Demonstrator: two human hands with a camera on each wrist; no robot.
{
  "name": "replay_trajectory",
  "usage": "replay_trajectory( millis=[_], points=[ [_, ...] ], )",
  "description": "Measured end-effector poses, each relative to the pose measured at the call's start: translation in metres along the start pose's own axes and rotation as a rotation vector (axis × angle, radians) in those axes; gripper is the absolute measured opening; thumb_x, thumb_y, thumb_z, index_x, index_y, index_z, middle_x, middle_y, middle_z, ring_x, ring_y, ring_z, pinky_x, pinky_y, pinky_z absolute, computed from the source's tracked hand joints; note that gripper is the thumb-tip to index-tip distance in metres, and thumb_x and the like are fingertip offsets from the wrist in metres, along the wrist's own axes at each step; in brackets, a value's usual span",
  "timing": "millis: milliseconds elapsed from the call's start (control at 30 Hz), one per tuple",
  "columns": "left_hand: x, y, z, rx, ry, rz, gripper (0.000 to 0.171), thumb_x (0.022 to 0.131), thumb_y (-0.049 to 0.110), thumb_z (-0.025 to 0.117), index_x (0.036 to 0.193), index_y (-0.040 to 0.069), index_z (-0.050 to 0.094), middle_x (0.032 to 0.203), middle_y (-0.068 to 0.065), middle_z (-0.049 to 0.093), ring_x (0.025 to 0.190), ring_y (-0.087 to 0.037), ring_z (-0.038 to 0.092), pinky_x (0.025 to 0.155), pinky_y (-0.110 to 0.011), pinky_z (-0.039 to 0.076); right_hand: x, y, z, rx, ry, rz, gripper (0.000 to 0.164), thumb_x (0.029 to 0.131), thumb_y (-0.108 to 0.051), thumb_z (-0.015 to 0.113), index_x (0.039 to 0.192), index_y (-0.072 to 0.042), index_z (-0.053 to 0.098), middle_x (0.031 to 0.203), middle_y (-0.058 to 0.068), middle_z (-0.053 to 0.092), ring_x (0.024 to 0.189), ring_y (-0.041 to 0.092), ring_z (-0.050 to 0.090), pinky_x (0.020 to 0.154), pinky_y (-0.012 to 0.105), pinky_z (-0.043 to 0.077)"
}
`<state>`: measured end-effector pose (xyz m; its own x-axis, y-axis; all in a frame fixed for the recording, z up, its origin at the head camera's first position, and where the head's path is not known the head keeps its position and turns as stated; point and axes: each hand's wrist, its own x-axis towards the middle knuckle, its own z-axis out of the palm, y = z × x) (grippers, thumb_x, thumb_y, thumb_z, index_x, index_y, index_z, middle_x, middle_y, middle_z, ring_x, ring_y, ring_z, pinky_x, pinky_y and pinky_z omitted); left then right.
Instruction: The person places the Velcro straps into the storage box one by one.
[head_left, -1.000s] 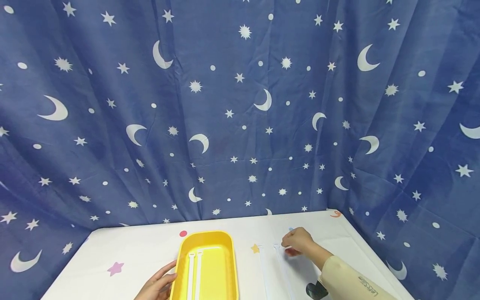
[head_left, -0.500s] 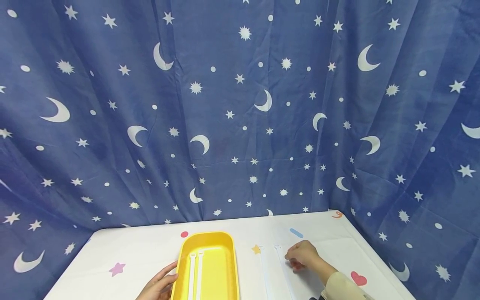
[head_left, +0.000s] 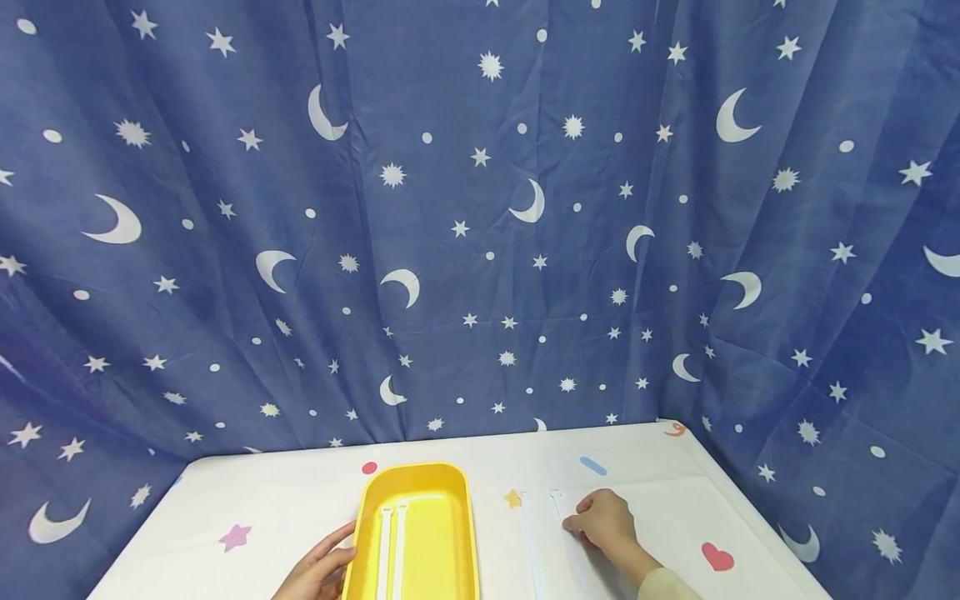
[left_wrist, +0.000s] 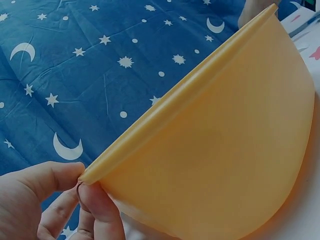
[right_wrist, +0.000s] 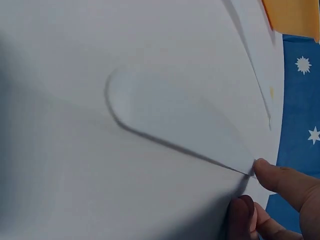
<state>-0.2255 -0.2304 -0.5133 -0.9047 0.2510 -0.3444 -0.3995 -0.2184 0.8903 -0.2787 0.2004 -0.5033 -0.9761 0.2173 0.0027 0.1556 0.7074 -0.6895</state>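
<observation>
At the left side of a yellow plastic tray [head_left: 472, 542], my left hand [head_left: 318, 567] pinches the rim between thumb and finger. Two long white strips [head_left: 385, 546] with small slotted heads lie lengthwise inside the tray. On the table, right of it, lie two similar strips, a nearer one [head_left: 531, 542] and a farther-right one [head_left: 557, 500]. My right hand [head_left: 603, 525] touches the farther-right strip with a fingertip just below its head. In the right wrist view that strip [right_wrist: 175, 120] is flat with a rounded end, and the other fingers [right_wrist: 242, 215] stay apart from it.
A white tablecloth [head_left: 285, 483] with coloured printed shapes covers the table. Behind it and along the right side hangs a blue curtain [head_left: 450, 358] with stars and moons.
My right hand has come down from beside the head of the farther-right strip toward me, and a fingertip now touches the strip. The left hand and tray stay put.
</observation>
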Motion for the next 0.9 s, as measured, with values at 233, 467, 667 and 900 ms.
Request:
replay_trajectory(
  millis=[233, 467, 667, 900],
  points=[
    [0.0001, 0.0003, -0.0006, 0.01, -0.012, 0.012, 0.078, 0.096, 0.031, 0.064, 0.155, 0.002, 0.021, 0.109, -0.003, 0.069, 0.101, -0.02, 0.066, 0.089, -0.041, 0.056, 0.0016, 0.001, 0.0031, -0.016, 0.02, 0.0, 0.022, 0.067, -0.01, 0.086, 0.075, -0.003, 0.067, 0.053, -0.002, 0.058, 0.046, 0.009, 0.053, 0.046, 0.022, 0.044],
    [0.0001, -0.0004, -0.0011, 0.004, -0.005, 0.006, 0.077, 0.096, 0.031, 0.065, 0.155, 0.003, 0.024, 0.108, -0.003, 0.069, 0.101, -0.021, 0.067, 0.09, -0.042, 0.056, 0.0011, 0.0017, 0.0038, -0.026, 0.037, -0.013, 0.017, 0.067, -0.007, 0.084, 0.073, -0.004, 0.068, 0.051, -0.003, 0.058, 0.045, 0.008, 0.054, 0.044, 0.021, 0.045],
    [-0.0002, -0.0002, -0.0002, -0.001, 0.005, 0.005, 0.077, 0.096, 0.03, 0.065, 0.155, 0.003, 0.024, 0.107, -0.003, 0.069, 0.101, -0.021, 0.067, 0.09, -0.042, 0.056, 0.002, 0.0015, 0.0031, -0.023, 0.039, -0.001, 0.014, 0.067, -0.004, 0.081, 0.073, -0.004, 0.068, 0.057, -0.001, 0.061, 0.047, 0.009, 0.056, 0.045, 0.021, 0.047],
    [0.0009, -0.0009, -0.0004, 0.008, 0.008, 0.009, 0.079, 0.096, 0.031, 0.064, 0.155, 0.002, 0.021, 0.108, -0.003, 0.069, 0.101, -0.021, 0.067, 0.089, -0.042, 0.056, 0.0032, 0.0031, 0.0021, 0.005, 0.026, 0.003, 0.008, 0.07, -0.002, 0.077, 0.072, -0.003, 0.07, 0.056, -0.001, 0.061, 0.046, 0.008, 0.057, 0.045, 0.02, 0.049]
  ],
)
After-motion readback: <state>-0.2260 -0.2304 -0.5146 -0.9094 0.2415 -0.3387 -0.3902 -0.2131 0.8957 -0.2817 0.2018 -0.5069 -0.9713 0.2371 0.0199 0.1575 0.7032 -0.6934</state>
